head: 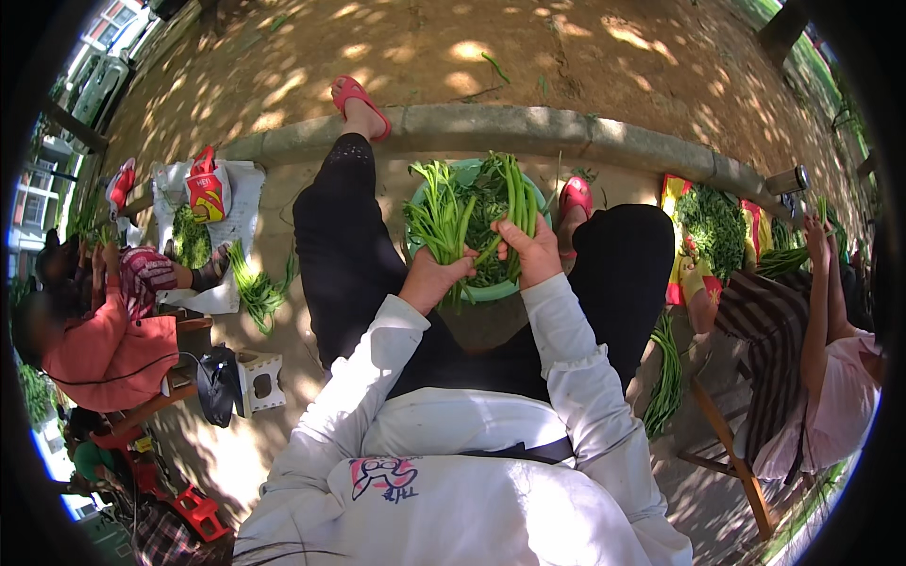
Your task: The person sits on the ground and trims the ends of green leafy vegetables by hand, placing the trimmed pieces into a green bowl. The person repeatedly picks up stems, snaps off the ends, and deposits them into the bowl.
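Note:
My left hand grips a bunch of pale-green leafy vegetable stems whose tops fan out away from me. In my right hand is a second bunch of longer, thicker green stems, with mostly bare stalks. Both hands are close together over a light-green plastic basin between my knees. Dark-green loose leaves lie inside the basin, partly covered by the bunches. One stem slants between the two hands; which hand bears it I cannot tell.
A low concrete kerb runs beyond the basin. Stem bundles lie on the ground at left and right. People sit on both sides, beside a white step stool, a red-and-white bag and a leaf pile.

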A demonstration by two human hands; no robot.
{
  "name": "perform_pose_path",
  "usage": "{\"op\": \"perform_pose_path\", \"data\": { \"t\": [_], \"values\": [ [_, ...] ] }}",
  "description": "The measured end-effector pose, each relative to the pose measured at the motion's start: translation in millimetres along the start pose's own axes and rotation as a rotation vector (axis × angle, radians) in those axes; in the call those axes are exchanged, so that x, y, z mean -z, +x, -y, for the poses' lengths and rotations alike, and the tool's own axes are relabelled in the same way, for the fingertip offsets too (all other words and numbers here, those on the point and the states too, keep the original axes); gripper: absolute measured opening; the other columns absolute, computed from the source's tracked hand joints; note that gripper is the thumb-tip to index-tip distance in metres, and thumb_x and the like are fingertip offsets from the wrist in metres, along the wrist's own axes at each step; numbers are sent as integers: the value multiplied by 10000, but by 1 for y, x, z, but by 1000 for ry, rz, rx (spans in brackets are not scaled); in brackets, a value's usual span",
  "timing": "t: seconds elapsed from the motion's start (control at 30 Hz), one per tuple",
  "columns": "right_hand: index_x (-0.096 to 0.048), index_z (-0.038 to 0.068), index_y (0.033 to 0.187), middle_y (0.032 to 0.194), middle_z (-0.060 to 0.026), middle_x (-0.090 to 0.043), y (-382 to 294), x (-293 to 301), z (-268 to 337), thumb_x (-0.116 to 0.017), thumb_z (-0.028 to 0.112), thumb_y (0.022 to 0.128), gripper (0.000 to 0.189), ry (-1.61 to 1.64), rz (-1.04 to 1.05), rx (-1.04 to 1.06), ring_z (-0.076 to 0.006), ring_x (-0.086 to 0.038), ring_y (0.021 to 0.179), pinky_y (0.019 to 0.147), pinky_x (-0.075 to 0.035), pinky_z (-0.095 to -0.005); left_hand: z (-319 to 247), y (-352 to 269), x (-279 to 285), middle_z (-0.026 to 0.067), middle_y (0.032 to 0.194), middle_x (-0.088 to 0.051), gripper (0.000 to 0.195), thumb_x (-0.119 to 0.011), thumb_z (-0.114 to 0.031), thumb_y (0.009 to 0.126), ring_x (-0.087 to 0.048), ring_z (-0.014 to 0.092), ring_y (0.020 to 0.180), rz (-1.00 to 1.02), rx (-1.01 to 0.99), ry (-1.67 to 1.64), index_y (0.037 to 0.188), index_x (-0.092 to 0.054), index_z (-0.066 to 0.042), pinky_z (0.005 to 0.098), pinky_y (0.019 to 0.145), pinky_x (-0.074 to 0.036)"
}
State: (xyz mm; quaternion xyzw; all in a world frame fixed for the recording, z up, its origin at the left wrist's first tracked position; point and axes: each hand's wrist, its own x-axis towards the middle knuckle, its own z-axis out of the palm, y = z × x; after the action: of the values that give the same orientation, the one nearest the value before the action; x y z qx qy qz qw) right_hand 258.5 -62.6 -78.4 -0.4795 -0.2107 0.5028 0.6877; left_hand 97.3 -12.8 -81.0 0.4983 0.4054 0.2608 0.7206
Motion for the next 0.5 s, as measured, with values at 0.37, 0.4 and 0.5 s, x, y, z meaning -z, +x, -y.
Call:
{"op": "perform_pose_path", "data": {
  "t": [0.37, 0.4, 0.5],
  "values": [
    [-531, 28, 979, 864, -74, -619, -2, -3, -1, -615, 100, 835, 182, -11, 44, -49, -104, -537, 637, 543, -437, -221, 14, 7, 2, 46, 834, -593, 152, -608, -21, 773, -578, 136, 703, -128, -66, 151, 915, -570, 15, 263, 631, -472],
    [-533, 30, 983, 877, -75, -620, -3, -3, -1, -612, 94, 840, 176, -22, 57, -59, -109, -546, 653, 552, -441, -225, 13, 7, 3, 47, 831, -594, 147, -607, -21, 773, -575, 135, 697, -151, -51, 121, 911, -572, 15, 264, 626, -469],
    [-537, 38, 988, 892, -76, -622, -3, -3, -2, -608, 91, 846, 167, -25, 78, -73, -114, -562, 683, 571, -449, -228, 11, 7, 1, 50, 794, -599, 120, -596, -20, 758, -568, 139, 681, -211, -5, -10, 873, -589, 14, 275, 620, -454]
  ]
}}
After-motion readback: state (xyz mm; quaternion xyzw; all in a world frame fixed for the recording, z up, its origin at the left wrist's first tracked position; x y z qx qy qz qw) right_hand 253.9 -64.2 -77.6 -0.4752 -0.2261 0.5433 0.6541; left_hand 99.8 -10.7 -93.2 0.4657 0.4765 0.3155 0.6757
